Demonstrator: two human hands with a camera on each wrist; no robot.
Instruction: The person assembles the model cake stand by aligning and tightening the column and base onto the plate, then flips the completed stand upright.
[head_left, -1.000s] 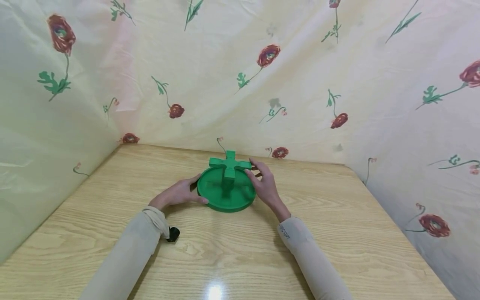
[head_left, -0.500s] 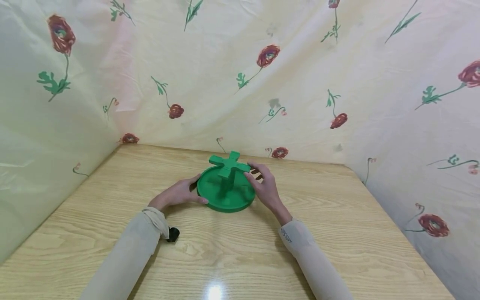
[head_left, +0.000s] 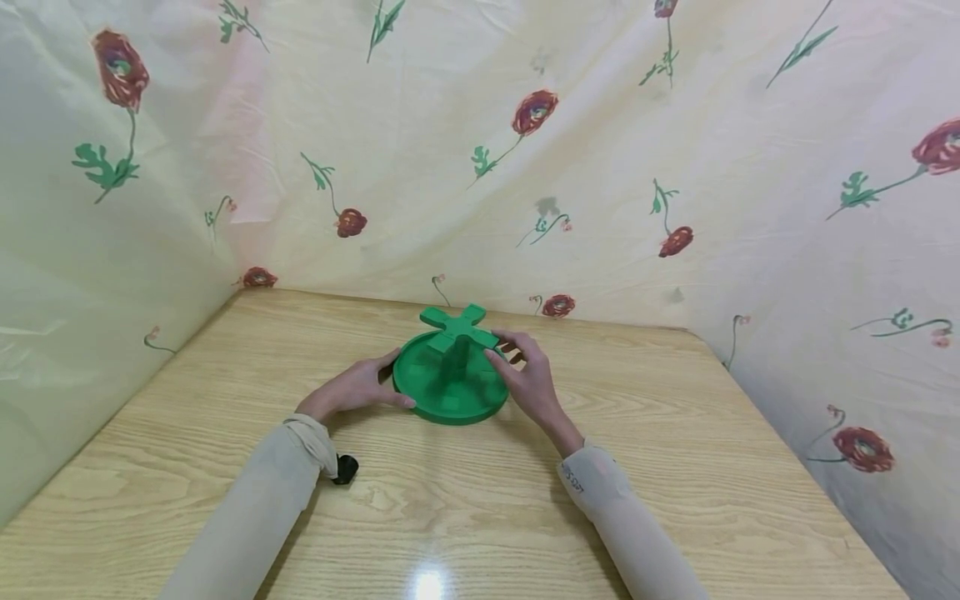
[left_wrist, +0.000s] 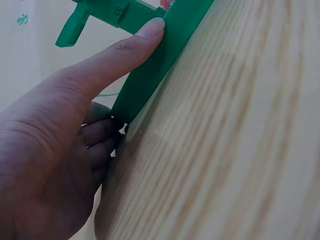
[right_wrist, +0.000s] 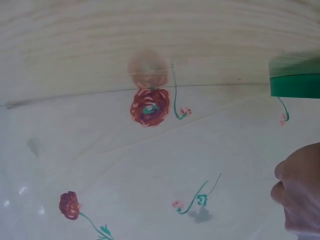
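A round green tray [head_left: 450, 417] with a low rim sits on the table, a post [head_left: 453, 365] rising from its middle. On top of the post is a four-armed green cross [head_left: 459, 327]. My left hand [head_left: 356, 387] holds the tray's left side, thumb at the front of the rim and fingers behind it. The left wrist view shows that thumb on the rim wall [left_wrist: 147, 70]. My right hand [head_left: 531, 383] holds the end of the cross's front right arm between thumb and fingers. The right wrist view shows only part of this hand [right_wrist: 305, 192] and a green edge [right_wrist: 297, 86].
The wood-grain table [head_left: 675, 467] extends to both sides and toward me. A flowered sheet [head_left: 420, 150] hangs close behind the tray and along both sides. A small black thing [head_left: 346, 469] sits at my left cuff.
The cross has turned clockwise as seen from above, its right arm coming toward me. My right hand has shifted slightly along with it. The tray and my left hand have stayed in place.
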